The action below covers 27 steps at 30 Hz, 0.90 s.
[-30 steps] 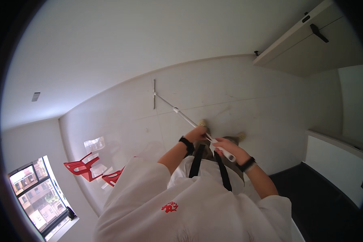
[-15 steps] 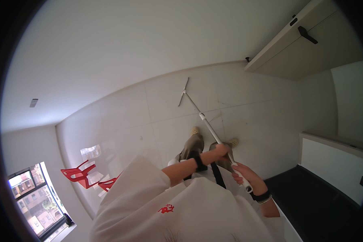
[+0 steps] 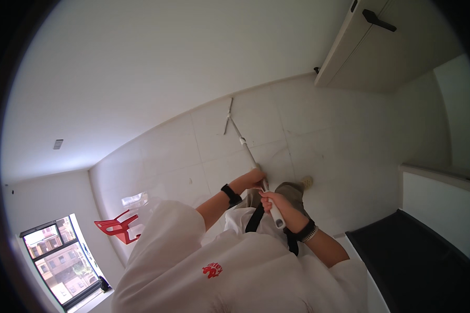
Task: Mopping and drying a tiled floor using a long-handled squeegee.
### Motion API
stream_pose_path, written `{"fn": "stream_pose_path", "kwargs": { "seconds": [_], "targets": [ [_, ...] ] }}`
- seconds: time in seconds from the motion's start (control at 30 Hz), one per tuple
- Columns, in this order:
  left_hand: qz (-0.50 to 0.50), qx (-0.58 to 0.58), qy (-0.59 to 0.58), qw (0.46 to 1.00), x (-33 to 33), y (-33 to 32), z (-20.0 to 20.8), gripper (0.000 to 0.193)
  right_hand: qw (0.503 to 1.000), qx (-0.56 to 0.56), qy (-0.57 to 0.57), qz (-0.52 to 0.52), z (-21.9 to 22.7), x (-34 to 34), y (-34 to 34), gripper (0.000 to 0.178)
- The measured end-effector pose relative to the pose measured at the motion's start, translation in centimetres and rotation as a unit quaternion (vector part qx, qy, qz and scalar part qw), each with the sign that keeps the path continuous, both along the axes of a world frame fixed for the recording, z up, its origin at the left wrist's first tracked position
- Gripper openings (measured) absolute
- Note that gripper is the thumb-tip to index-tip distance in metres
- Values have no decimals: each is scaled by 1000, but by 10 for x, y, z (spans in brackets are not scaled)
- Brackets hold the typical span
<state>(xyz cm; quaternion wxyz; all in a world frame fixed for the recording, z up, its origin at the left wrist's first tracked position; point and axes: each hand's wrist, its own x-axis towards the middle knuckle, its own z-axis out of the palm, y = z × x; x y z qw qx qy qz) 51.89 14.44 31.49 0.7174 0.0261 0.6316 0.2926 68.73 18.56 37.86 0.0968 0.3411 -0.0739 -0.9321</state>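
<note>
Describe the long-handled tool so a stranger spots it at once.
From the long white wall, drop to the pale floor. The tool slants across it to the left hand and right hand. Unlike the red chair, it is slim and ends in a crossbar.

Has a long-handled tool (image 3: 249, 155) in front, head (image 3: 228, 116) near the wall (image 3: 193, 52), with chair (image 3: 119, 227) and window (image 3: 62, 261) at left, door (image 3: 357, 49) ahead right.

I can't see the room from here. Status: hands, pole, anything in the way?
Left hand and right hand gripping the pole. Crossbar near the wall. Red chair off left, apart from the pole.
</note>
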Motion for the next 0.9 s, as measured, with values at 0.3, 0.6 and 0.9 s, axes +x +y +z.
{"fn": "stream_pose_path", "kwargs": {
  "seconds": [0.3, 0.6, 0.9],
  "targets": [
    [-479, 490, 255, 683, 229, 44, -50, 21, 991, 39, -116, -54, 55, 215, 32, 21],
    [-173, -41, 76, 981, 272, 92, 24, 27, 986, 109, -109, 64, 47, 244, 60, 14],
    [-89, 12, 177, 980, 147, 50, 22, 30, 998, -24, -24, 47, 15, 115, 39, 14]
  ]
}}
